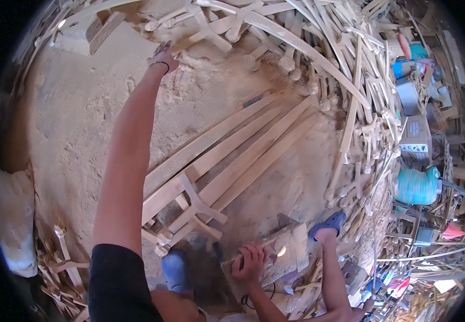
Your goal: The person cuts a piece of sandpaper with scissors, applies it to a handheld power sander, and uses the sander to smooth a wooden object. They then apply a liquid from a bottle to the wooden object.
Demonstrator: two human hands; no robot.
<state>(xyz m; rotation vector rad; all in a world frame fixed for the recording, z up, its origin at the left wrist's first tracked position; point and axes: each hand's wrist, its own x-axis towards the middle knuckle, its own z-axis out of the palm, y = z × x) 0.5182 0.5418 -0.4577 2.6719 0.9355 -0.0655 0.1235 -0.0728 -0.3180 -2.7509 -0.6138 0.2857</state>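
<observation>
My left arm, in a black sleeve, stretches far forward. My left hand [164,58], with a dark band at the wrist, is low over the dusty ground with its fingers extended. Beside it is the near end of a pale forked wooden piece [206,33]; I cannot tell whether they touch. Close to my body, my right hand [251,263] is curled at the near end of a worn wooden block [289,252]. Something dark shows between its thumb and fingers, too hidden to name. Between the hands lie several long wooden bars [243,153] and a forked wooden piece [194,199].
My feet wear blue clogs [328,225]. A big heap of wooden parts [345,59] curves along the far and right sides. Beyond it stand a cardboard box [416,137] and a turquoise roll of twine [418,186]. More wooden pieces [63,268] lie at lower left, near a pale sack [13,220].
</observation>
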